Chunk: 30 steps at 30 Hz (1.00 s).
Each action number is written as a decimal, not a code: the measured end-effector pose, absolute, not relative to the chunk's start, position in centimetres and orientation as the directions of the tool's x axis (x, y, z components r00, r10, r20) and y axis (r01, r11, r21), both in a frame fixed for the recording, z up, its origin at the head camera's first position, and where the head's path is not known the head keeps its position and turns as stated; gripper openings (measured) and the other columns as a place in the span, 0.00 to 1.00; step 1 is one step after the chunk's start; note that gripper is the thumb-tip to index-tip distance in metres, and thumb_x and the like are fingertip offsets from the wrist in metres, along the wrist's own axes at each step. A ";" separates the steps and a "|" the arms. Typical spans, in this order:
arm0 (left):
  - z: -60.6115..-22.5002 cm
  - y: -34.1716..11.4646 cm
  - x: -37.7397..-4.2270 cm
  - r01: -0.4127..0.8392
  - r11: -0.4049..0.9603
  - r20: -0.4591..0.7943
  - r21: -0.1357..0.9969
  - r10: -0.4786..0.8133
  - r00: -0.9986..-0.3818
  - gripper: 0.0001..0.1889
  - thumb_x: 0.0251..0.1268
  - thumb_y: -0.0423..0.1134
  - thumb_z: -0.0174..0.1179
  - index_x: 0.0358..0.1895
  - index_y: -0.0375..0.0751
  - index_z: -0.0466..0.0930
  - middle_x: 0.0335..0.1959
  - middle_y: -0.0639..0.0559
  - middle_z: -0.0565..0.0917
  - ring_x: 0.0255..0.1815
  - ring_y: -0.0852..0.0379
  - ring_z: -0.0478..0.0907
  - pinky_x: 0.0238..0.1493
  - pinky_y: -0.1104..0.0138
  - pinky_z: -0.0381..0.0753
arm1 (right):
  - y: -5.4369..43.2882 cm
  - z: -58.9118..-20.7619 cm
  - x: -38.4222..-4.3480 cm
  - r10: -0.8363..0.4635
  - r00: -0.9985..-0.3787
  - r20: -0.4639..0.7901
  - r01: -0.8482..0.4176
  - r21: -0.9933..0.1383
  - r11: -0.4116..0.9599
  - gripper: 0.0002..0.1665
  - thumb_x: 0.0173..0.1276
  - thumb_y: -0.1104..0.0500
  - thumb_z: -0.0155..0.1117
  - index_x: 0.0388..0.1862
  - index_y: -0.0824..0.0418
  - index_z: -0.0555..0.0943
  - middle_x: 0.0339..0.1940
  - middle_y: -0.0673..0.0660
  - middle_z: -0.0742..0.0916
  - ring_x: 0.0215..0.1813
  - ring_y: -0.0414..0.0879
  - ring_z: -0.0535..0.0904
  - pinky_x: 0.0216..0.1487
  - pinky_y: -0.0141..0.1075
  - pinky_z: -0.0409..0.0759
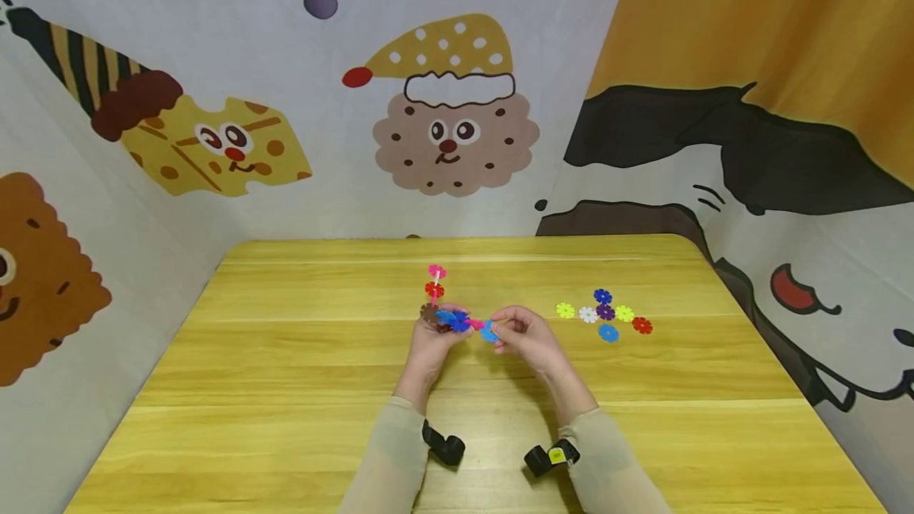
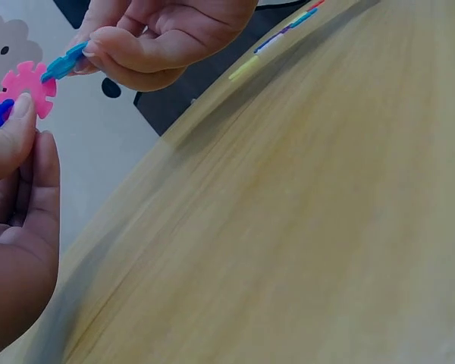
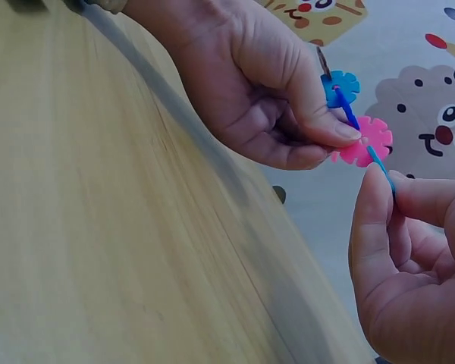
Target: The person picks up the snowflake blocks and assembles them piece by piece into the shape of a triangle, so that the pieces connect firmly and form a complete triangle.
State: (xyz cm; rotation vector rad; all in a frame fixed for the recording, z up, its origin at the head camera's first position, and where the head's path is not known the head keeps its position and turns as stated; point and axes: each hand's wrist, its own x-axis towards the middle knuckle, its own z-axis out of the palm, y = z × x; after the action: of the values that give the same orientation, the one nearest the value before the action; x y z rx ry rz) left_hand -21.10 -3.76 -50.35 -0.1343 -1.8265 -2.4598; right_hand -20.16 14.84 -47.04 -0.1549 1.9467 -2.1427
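A chain of notched snowflake discs is held above the table. My left hand (image 1: 427,346) pinches a pink disc (image 2: 30,87) between thumb and fingers. Linked beyond it are a dark blue disc (image 1: 459,322), a blue disc (image 3: 340,89), a brown disc (image 1: 428,312) and a red disc (image 1: 434,289), with another pink one at the far end. Between its thumb and finger, my right hand (image 1: 530,341) pinches a light blue disc (image 2: 63,61). That disc's edge meets the pink disc's rim; how deep it sits in the notch I cannot tell.
Right of my hands, several discs lie on the wooden table (image 1: 286,403), among them a purple disc (image 1: 606,312), a white disc (image 1: 589,314) and a red disc (image 1: 643,325). A cartoon-printed cloth (image 1: 286,46) hangs behind the table. Both wrists wear black camera mounts (image 1: 446,449).
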 end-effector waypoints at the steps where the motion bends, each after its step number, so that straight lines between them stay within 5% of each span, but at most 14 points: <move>1: -50.3 -3.8 -21.1 0.116 -0.289 0.119 0.950 -0.009 -0.993 0.18 0.50 0.15 0.67 0.46 0.19 0.77 0.35 0.55 0.84 0.39 0.59 0.81 0.42 0.70 0.81 | 14.8 -47.0 -20.1 -0.250 -0.965 -0.082 0.107 -0.990 -0.087 0.13 0.71 0.72 0.58 0.51 0.79 0.73 0.31 0.56 0.80 0.31 0.42 0.80 0.36 0.32 0.84; 16: -50.1 -3.8 -20.9 0.120 -0.324 0.131 0.938 0.013 -0.991 0.17 0.51 0.16 0.67 0.46 0.20 0.77 0.38 0.49 0.85 0.40 0.58 0.82 0.43 0.69 0.81 | 14.1 -46.4 -19.9 -0.191 -0.979 -0.078 0.098 -0.990 -0.097 0.11 0.70 0.71 0.60 0.49 0.77 0.78 0.31 0.58 0.81 0.28 0.43 0.80 0.34 0.33 0.84; 21: -50.2 -3.9 -20.9 0.093 -0.401 0.152 0.911 0.117 -0.981 0.15 0.53 0.17 0.66 0.44 0.32 0.83 0.42 0.43 0.85 0.42 0.56 0.82 0.46 0.66 0.82 | 14.1 -46.5 -20.0 -0.169 -0.984 -0.057 0.084 -0.984 -0.159 0.14 0.70 0.71 0.61 0.51 0.79 0.74 0.30 0.56 0.81 0.28 0.42 0.79 0.34 0.32 0.84; 30: -50.2 -3.9 -20.9 0.014 -0.384 0.118 0.923 0.248 -0.961 0.19 0.53 0.20 0.69 0.45 0.46 0.86 0.43 0.51 0.86 0.49 0.48 0.82 0.51 0.63 0.81 | 14.1 -46.7 -20.2 -0.149 -0.987 -0.066 0.094 -0.976 -0.194 0.13 0.70 0.72 0.61 0.50 0.77 0.73 0.28 0.55 0.80 0.28 0.41 0.78 0.31 0.30 0.82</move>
State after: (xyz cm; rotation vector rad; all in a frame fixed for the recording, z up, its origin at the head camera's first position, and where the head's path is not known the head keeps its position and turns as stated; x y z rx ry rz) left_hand -20.87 -3.89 -50.25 -0.3926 -1.8119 -2.7101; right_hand -20.21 14.12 -46.70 -0.0653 1.8855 -2.3114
